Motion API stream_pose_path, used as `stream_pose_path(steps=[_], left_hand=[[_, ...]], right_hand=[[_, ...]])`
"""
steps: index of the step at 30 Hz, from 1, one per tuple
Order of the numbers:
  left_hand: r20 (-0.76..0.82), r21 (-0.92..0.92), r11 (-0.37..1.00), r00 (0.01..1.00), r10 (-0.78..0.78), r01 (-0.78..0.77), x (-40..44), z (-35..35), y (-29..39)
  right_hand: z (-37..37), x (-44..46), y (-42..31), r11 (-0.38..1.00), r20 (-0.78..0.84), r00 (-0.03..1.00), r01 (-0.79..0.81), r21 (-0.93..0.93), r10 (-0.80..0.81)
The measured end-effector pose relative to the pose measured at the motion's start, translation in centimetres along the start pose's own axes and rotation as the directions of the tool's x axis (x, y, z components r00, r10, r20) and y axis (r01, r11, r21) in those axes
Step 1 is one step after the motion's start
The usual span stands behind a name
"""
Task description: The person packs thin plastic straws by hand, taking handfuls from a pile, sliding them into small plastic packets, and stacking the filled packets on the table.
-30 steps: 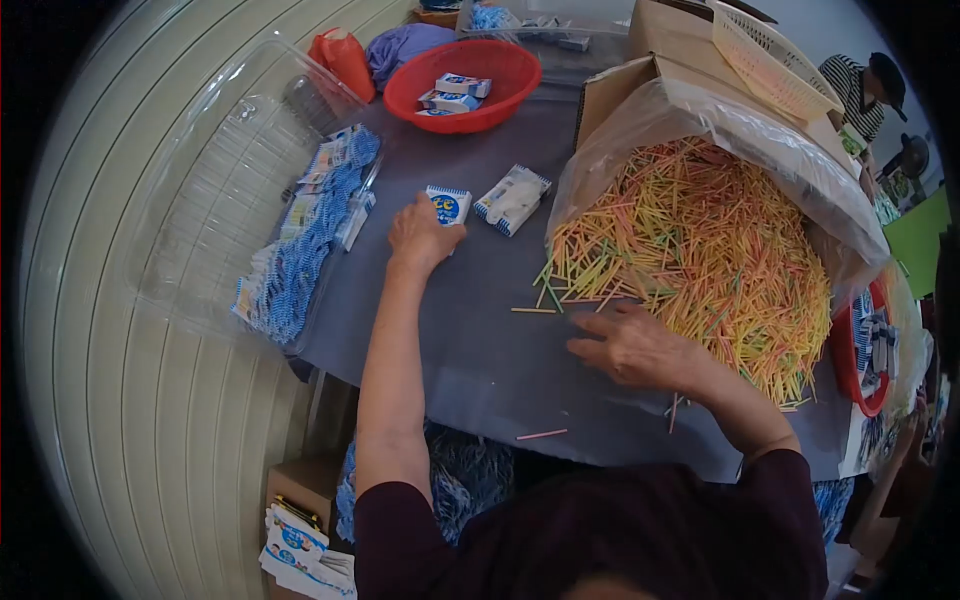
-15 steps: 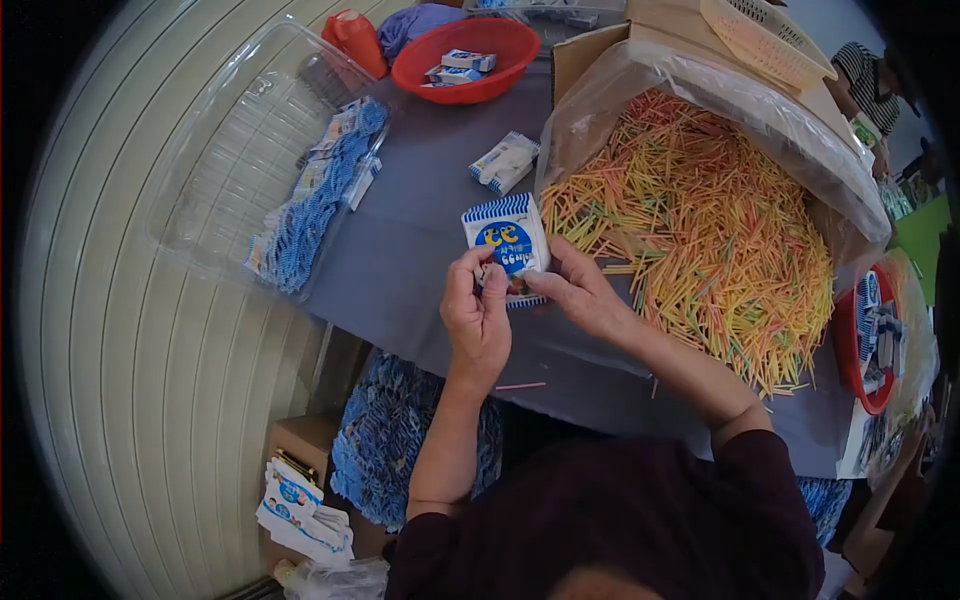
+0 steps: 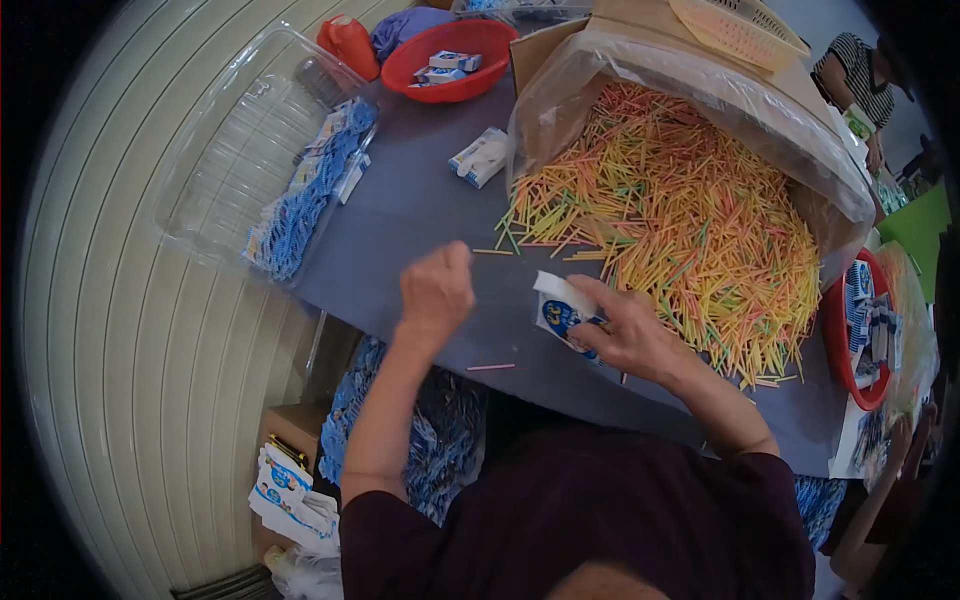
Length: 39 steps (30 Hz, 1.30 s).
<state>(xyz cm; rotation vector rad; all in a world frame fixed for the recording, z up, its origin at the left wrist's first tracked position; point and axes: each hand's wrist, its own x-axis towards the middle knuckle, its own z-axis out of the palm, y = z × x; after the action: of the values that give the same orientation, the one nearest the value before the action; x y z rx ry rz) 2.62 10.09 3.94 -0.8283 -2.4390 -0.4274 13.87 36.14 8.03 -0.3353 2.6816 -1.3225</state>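
My right hand grips a small white and blue printed packet between thumb and fingers, tilted above the grey table cloth. To its left, my left hand is raised over the cloth with its fingers curled together. Whether anything is inside those fingers cannot be made out. Beyond both hands lies another white packet. A big heap of thin yellow, orange and green sticks spills from a plastic-lined box just past my right hand. One pink stick rests near the table's front edge.
At the left, a clear plastic tray holds a row of blue-striped packets. A red bowl with packets stands at the back, and another red bowl is at the right. A person in a striped top is at the far right.
Both hands were on the packet; now only my right hand holds it, lower and further right. My left hand has let go and moved left. The camera view has shifted slightly.
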Motion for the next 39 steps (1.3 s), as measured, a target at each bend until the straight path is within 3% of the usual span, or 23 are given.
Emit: stream_pose_path(steps=[1, 3, 4, 7, 8, 9, 11, 12, 13, 14, 15, 17, 18, 19, 21, 22, 24, 26, 29, 33, 35, 38, 39], left_hand=[[-0.055, 0.029, 0.996, 0.995, -0.082, 0.084, 1.0, 0.5, -2.6], [0.061, 0.112, 0.969, 0.972, -0.229, 0.221, 3.2, 0.5, -7.3], [0.05, 0.094, 0.97, 0.972, -0.228, 0.223, 4.3, 0.9, -9.5], [-0.019, 0.098, 0.966, 0.971, -0.238, 0.239, 5.7, 2.8, -11.0], [-0.097, 0.123, 0.96, 0.965, -0.242, 0.253, 5.7, 3.3, -10.9], [-0.097, 0.119, 0.96, 0.966, -0.241, 0.252, 5.9, 2.6, -10.0], [0.318, -0.009, 0.927, 0.88, -0.352, 0.374, 5.7, 0.2, -7.2], [0.324, -0.016, 0.933, 0.885, -0.335, 0.36, 5.2, 0.2, -6.8], [0.547, -0.018, 0.908, 0.764, -0.341, 0.418, 4.7, 0.2, -6.9], [0.732, 0.001, 0.884, 0.602, -0.32, 0.468, 4.5, 0.0, -7.3], [0.731, 0.0, 0.887, 0.605, -0.315, 0.462, 3.8, -0.8, -7.0], [0.693, 0.065, 0.955, 0.675, -0.252, 0.29, 1.8, -2.1, -6.0], [0.692, 0.058, 0.953, 0.675, -0.253, 0.298, 0.8, -2.3, -5.8], [0.65, 0.034, 0.962, 0.726, -0.227, 0.271, -0.1, -2.4, -5.8], [0.605, 0.008, 0.972, 0.773, -0.192, 0.236, -0.6, -2.4, -5.8], [0.6, 0.005, 0.973, 0.777, -0.188, 0.232, -0.5, -2.4, -5.8], [0.604, -0.007, 0.978, 0.78, -0.164, 0.21, -0.2, -2.7, -5.7], [0.669, 0.043, 0.976, 0.72, -0.186, 0.212, 0.6, -2.8, -5.3], [0.624, 0.022, 0.989, 0.771, -0.13, 0.149, 0.1, -2.7, -5.8], [0.622, 0.019, 0.986, 0.77, -0.141, 0.166, 0.1, -2.9, -5.8], [0.624, 0.048, 0.987, 0.767, -0.148, 0.152, 0.2, -3.0, -5.7], [0.663, 0.059, 0.983, 0.729, -0.171, 0.176, 0.7, -3.2, -5.7], [0.662, 0.059, 0.982, 0.729, -0.172, 0.178, 0.7, -3.2, -5.8]], right_hand=[[-0.4, -1.0, 0.4, 1.0, 0.018, 1.0, -0.012, 0.007, 0.012], [-0.9, -2.6, 1.7, 0.943, -0.085, 0.993, -0.05, 0.329, 0.082], [-0.9, -2.9, 2.7, 0.924, -0.098, 0.991, -0.047, 0.38, 0.091], [0.4, -2.5, 2.7, 0.895, -0.141, 0.989, 0.027, 0.445, 0.041], [0.9, -2.2, 1.9, 0.94, -0.104, 0.995, 0.037, 0.339, -0.002], [1.9, -1.4, 1.2, 0.921, -0.007, 0.997, 0.07, 0.383, -0.073], [5.3, 0.6, 0.4, 0.919, 0.148, 0.97, 0.123, 0.375, -0.191], [7.0, 1.9, 0.2, 0.935, 0.219, 0.948, 0.156, 0.318, -0.233], [6.9, 3.1, -0.3, 0.936, 0.206, 0.952, 0.154, 0.316, -0.226], [6.4, 4.9, -1.0, 0.974, 0.297, 0.932, 0.17, 0.149, -0.208], [6.0, 6.4, -1.3, 0.981, 0.392, 0.904, 0.194, -0.016, -0.172], [3.1, 6.5, 2.7, 0.976, 0.074, 0.988, 0.144, -0.166, -0.133], [1.9, 6.9, 4.7, 0.968, -0.047, 0.994, 0.081, -0.236, -0.094], [1.3, 7.3, 4.3, 0.966, -0.037, 0.995, 0.084, -0.243, -0.096], [-0.3, 7.7, 2.7, 0.988, -0.421, 0.894, 0.148, -0.05, -0.155], [0.8, 8.6, 0.9, 0.98, -0.337, 0.932, 0.175, 0.097, -0.134], [5.6, 11.8, -0.1, 0.979, -0.232, 0.952, 0.205, -0.009, -0.201], [9.1, 16.3, 0.1, 0.946, -0.273, 0.918, 0.231, -0.228, -0.289], [8.0, 18.4, 1.4, 0.916, -0.242, 0.936, 0.157, -0.369, -0.258], [2.2, 11.5, 4.5, 0.868, -0.368, 0.919, -0.061, -0.493, -0.144], [-1.3, 7.3, 5.6, 0.854, -0.434, 0.901, -0.223, -0.469, -0.003], [-4.0, 3.9, 7.9, 0.918, -0.584, 0.812, -0.251, -0.307, 0.027], [-4.8, 3.2, 7.0, 0.956, -0.674, 0.735, -0.142, -0.258, -0.072]])
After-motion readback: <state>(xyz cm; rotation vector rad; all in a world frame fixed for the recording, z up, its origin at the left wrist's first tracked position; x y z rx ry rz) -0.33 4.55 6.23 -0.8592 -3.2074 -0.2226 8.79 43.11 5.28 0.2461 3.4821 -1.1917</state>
